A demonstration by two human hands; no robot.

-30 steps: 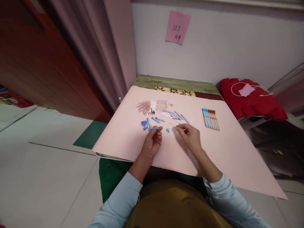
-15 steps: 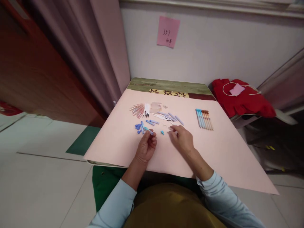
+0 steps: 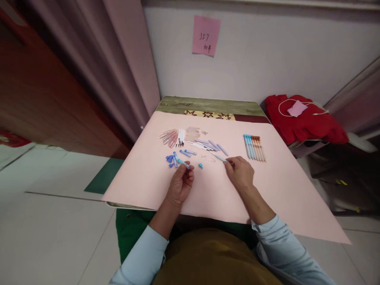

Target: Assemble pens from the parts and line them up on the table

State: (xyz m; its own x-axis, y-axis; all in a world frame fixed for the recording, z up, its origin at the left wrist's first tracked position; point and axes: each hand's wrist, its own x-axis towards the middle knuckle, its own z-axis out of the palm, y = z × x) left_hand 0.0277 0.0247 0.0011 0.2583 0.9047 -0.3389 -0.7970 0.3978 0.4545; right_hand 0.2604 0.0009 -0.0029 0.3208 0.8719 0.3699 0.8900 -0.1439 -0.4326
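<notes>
My left hand point(image 3: 181, 183) pinches a blue pen barrel point(image 3: 186, 165) with a turquoise end. My right hand point(image 3: 241, 172) has its fingertips closed on the end of a pale blue pen tube point(image 3: 219, 157), which points away to the left. Between the hands lies a small turquoise clip piece point(image 3: 200, 166). Tiny springs point(image 3: 210, 159) rest just beyond it. Beside my left hand are several blue barrel pieces point(image 3: 185, 153) and a cluster of dark blue clip pieces point(image 3: 170, 159).
Pale lilac tubes point(image 3: 222, 149) and white refills point(image 3: 200, 146) lie mid-table. Pinkish pen tubes point(image 3: 170, 138) fan out at the back left, near black-tipped refills point(image 3: 180, 141). A row of blue and brown pens point(image 3: 254, 148) is at the right. Pink paper point(image 3: 285, 198) covers the table.
My right hand has moved right from beside the springs and now grips the pale blue tube. My left hand keeps hold of the blue barrel. The view has shifted slightly.
</notes>
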